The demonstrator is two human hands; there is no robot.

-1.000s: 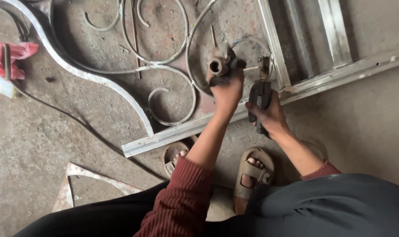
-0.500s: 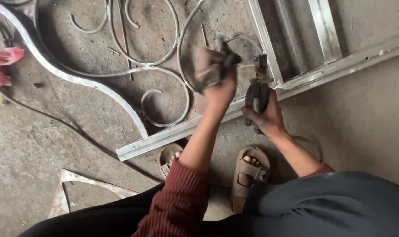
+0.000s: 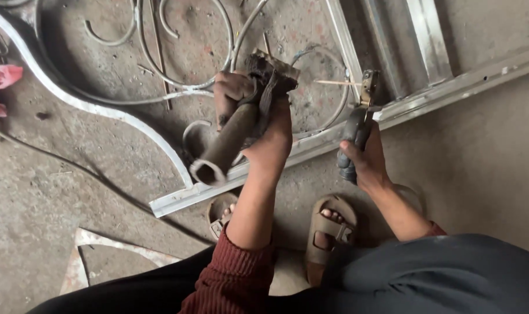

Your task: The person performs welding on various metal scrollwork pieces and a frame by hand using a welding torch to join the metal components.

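My left hand (image 3: pixel 271 136) grips a rusty metal pipe (image 3: pixel 226 142) together with a dark rag (image 3: pixel 270 78); the pipe's open end points down-left, above the floor. Just to the right, my right hand (image 3: pixel 366 163) holds a welding electrode holder (image 3: pixel 357 122) by its dark handle. A thin rod (image 3: pixel 333 82) sticks out leftward from its jaws, over the joint of a steel frame bar (image 3: pixel 450 87) lying on the concrete. Thin bent scrolls (image 3: pixel 159 75) lie inside the frame, behind my left hand.
A wide curved flat bar (image 3: pixel 101 110) sweeps across the left. My sandalled feet (image 3: pixel 328 232) rest just below the frame bar. A red cloth (image 3: pixel 0 78) lies at the left edge, a thin cable (image 3: pixel 72 168) crosses the floor, and a cut metal scrap (image 3: pixel 84 256) sits bottom left.
My left hand has swung the pipe over, so its open end now points down-left instead of upward. My right hand with the electrode holder has stayed at the frame bar.
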